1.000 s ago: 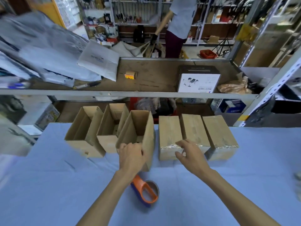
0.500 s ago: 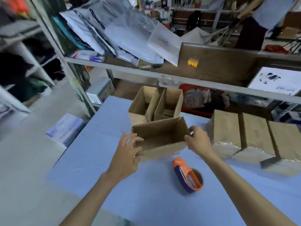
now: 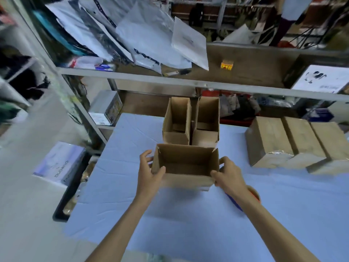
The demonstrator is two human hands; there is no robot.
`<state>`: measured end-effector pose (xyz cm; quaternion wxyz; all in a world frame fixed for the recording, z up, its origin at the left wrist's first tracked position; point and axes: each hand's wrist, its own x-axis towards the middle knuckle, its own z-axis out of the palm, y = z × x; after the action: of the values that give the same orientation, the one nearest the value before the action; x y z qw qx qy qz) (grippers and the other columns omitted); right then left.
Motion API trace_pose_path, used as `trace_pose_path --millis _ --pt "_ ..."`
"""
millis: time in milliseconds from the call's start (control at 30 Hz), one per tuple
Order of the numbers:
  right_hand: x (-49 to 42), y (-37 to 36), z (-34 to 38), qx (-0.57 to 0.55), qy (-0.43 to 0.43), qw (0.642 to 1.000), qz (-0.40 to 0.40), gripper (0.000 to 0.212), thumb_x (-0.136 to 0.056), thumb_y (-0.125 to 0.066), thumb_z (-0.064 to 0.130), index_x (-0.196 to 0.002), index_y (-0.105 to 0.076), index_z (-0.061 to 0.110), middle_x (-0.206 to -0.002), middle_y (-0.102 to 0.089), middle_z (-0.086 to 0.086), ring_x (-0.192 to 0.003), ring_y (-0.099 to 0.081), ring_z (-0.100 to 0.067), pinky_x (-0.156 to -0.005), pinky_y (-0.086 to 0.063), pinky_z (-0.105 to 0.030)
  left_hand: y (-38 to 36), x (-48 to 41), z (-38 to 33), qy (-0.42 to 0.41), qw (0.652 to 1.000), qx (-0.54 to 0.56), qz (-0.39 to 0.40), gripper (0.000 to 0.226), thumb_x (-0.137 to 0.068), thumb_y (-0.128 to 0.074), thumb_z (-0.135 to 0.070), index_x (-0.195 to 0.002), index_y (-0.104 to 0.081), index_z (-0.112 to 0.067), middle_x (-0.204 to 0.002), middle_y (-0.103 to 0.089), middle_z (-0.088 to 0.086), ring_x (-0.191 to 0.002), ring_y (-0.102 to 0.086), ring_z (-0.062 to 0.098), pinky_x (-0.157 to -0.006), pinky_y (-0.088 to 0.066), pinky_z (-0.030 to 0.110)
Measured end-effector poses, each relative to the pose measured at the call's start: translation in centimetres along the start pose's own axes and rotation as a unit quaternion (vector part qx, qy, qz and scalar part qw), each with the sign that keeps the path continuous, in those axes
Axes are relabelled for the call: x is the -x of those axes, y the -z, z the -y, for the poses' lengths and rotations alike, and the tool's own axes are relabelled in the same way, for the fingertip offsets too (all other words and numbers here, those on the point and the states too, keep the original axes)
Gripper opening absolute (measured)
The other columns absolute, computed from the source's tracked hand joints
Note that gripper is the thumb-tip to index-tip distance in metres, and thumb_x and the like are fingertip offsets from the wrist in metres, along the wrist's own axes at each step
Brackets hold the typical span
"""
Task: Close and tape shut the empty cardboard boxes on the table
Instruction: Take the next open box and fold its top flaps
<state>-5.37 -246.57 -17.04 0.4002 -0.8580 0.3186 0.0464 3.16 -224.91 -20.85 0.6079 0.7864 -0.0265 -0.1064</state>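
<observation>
Now my left hand (image 3: 151,174) and right hand (image 3: 229,175) grip the short ends of the open box (image 3: 186,179), fingers curled round its walls. It is over the blue table (image 3: 117,186), just before two more open boxes (image 3: 176,137) — bare cloth lies on its left. Three taped boxes (image 3: 302,140) stand apart on the right; the tape dispenser (image 3: 254,194) is half hidden under my right wrist.

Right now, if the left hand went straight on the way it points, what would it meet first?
The held box: the left hand grips its left end. Pushed further, that box would probably reach the rear open box behind it, though the gap between them is hard to judge.
</observation>
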Motion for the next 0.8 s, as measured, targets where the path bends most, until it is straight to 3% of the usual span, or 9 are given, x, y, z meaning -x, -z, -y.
trace_pose_path --millis 100,200,400,500,700,800 --pt "0.4 -0.6 0.0 -0.02 -0.041 0.999 -0.007 0.032 -0.083 -0.061 0.011 -0.112 -0.046 0.013 -0.094 -0.065 -0.012 -0.063 -0.068 -0.024 -0.063 -0.058 -0.041 0.1 -0.4 1.5 0.002 0.999 -0.018 0.04 0.057 -0.08 -0.066 0.005 -0.122 -0.047 -0.029 -0.127 -0.049 -0.002 -0.115 -0.051 0.014 -0.075 -0.047 0.008" --pt "1.2 -1.1 -0.2 -0.039 -0.067 0.997 -0.012 0.038 -0.085 -0.062 0.006 -0.118 -0.044 0.011 -0.1 -0.064 -0.013 -0.061 -0.068 -0.024 -0.061 -0.06 -0.038 0.2 0.3 2.8 0.009 0.996 -0.046 0.074 0.056 -0.078 -0.067 0.004 -0.117 -0.05 -0.033 -0.127 -0.045 -0.001 -0.117 -0.049 0.01 -0.089 -0.05 0.019" --pt "2.1 -2.2 0.1 0.032 -0.007 0.998 -0.063 0.029 -0.088 -0.058 0.007 -0.115 -0.047 0.011 -0.096 -0.068 -0.012 -0.063 -0.064 -0.02 -0.055 -0.054 -0.029 -0.2 0.3 3.0 0.017 0.995 -0.054 0.083 0.053 -0.081 -0.067 -0.001 -0.119 -0.05 -0.034 -0.125 -0.042 -0.008 -0.116 -0.047 0.008 -0.088 -0.051 0.025" --pt "2.5 -2.3 -0.3 0.066 0.038 0.99 -0.114 0.029 -0.087 -0.058 0.012 -0.116 -0.052 0.009 -0.101 -0.069 -0.01 -0.068 -0.053 -0.016 -0.052 -0.034 -0.013 -0.5 0.0 2.9 0.029 0.993 -0.064 0.09 0.046 -0.084 -0.067 -0.005 -0.118 -0.052 -0.031 -0.123 -0.044 -0.009 -0.116 -0.047 0.009 -0.084 -0.05 0.023" --pt "3.1 -2.3 -2.5 0.118 0.088 0.982 -0.12 0.027 -0.094 -0.055 0.032 -0.111 -0.061 0.012 -0.099 -0.068 -0.008 -0.076 -0.056 -0.018 -0.06 -0.037 -0.025 -1.1 0.0 3.7 0.029 0.992 -0.034 0.121 0.028 -0.089 -0.066 -0.014 -0.112 -0.06 -0.028 -0.121 -0.051 -0.008 -0.115 -0.051 0.01 -0.081 -0.045 0.013" --pt "2.9 -2.0 -3.8 0.12 0.108 0.985 -0.057 0.04 -0.092 -0.053 0.049 -0.119 -0.064 0.021 -0.101 -0.058 -0.002 -0.08 -0.056 -0.015 -0.067 -0.042 -0.028 -1.4 0.5 3.6 0.011 0.989 -0.024 0.147 0.023 -0.088 -0.069 -0.022 -0.11 -0.061 -0.027 -0.124 -0.05 -0.01 -0.116 -0.05 0.004 -0.081 -0.042 0.007"
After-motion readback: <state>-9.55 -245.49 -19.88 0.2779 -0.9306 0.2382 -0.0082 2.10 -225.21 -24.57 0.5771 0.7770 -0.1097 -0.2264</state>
